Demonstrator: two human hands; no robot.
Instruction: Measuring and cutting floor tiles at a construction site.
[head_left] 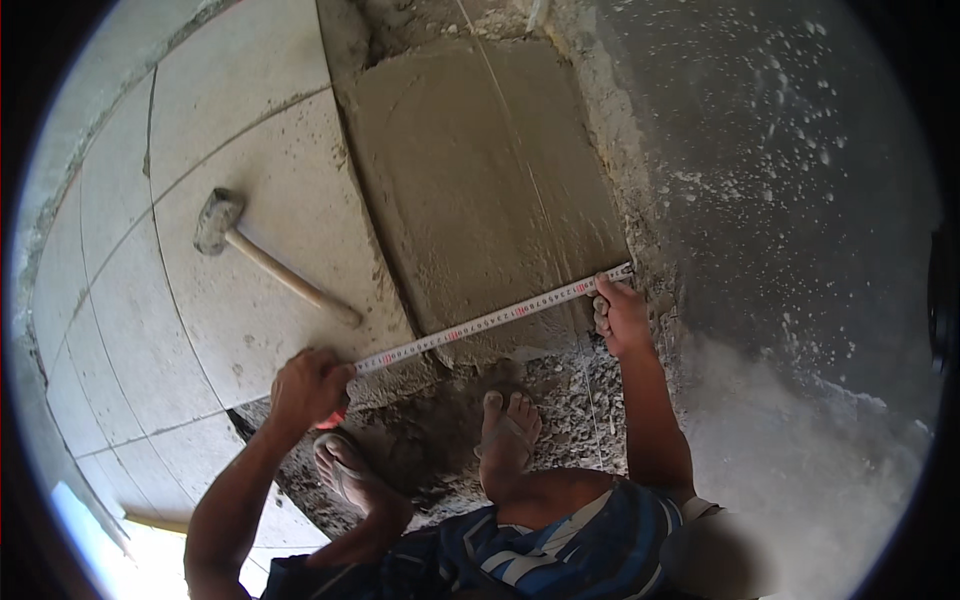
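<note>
My left hand (308,390) grips a red tape measure (333,418) at the edge of a pale tile (255,155). The white blade (485,320) stretches rightward across the tiles' edge and a bed of smooth wet mortar (470,150) to the rough right-hand border. My right hand (620,315) pinches the blade close to that far end. On the tile above my left hand lies a mallet (285,270) with a dark, mortar-smeared head and a wooden handle.
A thin string (510,130) runs lengthwise over the mortar. Rough rubble ground (590,420) lies around my sandalled feet (505,430). More laid tiles (105,260) extend left. A grey, white-speckled concrete surface (780,200) runs along the right.
</note>
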